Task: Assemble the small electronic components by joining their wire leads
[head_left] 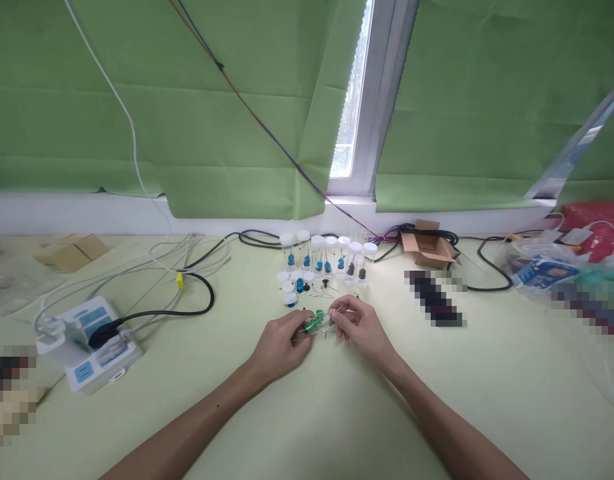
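My left hand (283, 341) is closed, with its thumb and fingers around the near end of a small green part (314, 323). The green part lies between both hands, just above the table; something clear seems to be around it, but I cannot tell its shape. My right hand (361, 328) is closed in a pinch close to the green part's right side. A small thin metal-looking piece (331, 321) shows at its fingertips. Just beyond the hands lie white caps (288, 288), blue parts (300, 285) and a small black part (325, 284).
Several clear tubes (317, 255) with white lids stand in a row at the back, holding blue or dark parts. An open cardboard box (427, 252) is to their right. At left are a power strip (94, 333) and tangled cables (207, 287). Plastic bags (541, 267) lie far right.
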A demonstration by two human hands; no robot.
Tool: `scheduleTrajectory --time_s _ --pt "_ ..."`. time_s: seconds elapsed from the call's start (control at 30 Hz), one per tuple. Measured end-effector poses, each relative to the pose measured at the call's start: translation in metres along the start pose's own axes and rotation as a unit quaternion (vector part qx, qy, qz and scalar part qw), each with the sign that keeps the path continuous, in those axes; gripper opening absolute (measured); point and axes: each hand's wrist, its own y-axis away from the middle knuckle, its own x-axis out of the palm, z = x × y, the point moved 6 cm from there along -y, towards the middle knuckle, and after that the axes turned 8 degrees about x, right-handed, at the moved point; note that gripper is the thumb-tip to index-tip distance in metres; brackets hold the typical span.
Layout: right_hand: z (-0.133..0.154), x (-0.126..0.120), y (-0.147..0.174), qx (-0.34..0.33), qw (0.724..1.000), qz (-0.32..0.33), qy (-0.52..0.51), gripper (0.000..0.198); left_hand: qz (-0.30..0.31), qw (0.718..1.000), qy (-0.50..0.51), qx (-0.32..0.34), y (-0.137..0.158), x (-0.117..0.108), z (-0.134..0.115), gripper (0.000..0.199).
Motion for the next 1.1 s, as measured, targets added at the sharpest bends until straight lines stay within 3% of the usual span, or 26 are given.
scheduleTrajectory --time_s 1.1 --pt "0.0038 0.0003 0.0004 0.004 1.000 0.000 0.012 0.028 0.003 1.000 -0.009 -0.003 -0.0011 -0.0008 -0.0012 0.036"
